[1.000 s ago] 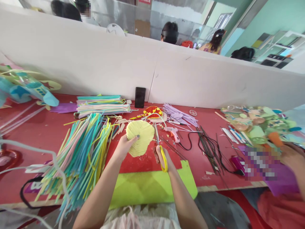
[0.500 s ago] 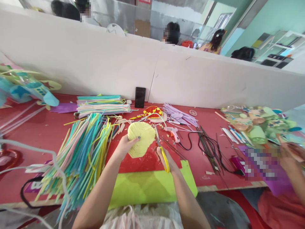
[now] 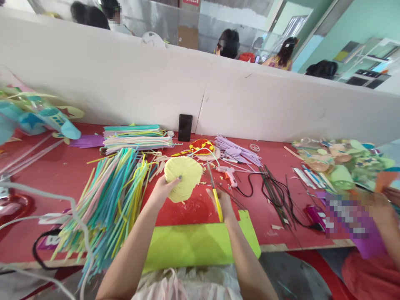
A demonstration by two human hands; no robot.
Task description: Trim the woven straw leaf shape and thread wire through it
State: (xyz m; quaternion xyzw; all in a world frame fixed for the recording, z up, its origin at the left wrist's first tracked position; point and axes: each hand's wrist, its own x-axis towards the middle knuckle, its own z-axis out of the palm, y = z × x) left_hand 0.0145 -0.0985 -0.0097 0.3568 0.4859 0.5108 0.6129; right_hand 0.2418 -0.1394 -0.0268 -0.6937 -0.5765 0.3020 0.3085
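Note:
My left hand [image 3: 165, 188] grips a pale yellow, ribbed, petal-shaped piece [image 3: 184, 175] by its left edge, the thumb lying across its face. In my right hand [image 3: 221, 201] is a pair of scissors [image 3: 215, 187] with yellow handles, the blades pointing away from me. The blades are a little to the right of the yellow piece and apart from it. Below both hands lie a red mat [image 3: 178, 214] and a lime-green sheet [image 3: 200, 246] along the table's near edge. Small pale scraps are scattered around the mat.
A pile of coloured pipe cleaners [image 3: 109, 200] spreads on the left. A pink glue gun [image 3: 228, 174] with a black cord lies right of the scissors. A phone [image 3: 185, 127] leans on the white partition [image 3: 125, 83]. Another person's arm [image 3: 386, 216] is at far right.
The yellow piece has tilted and shifted slightly up and left. The scissors have turned more upright and moved away from its edge, their blades now closer together.

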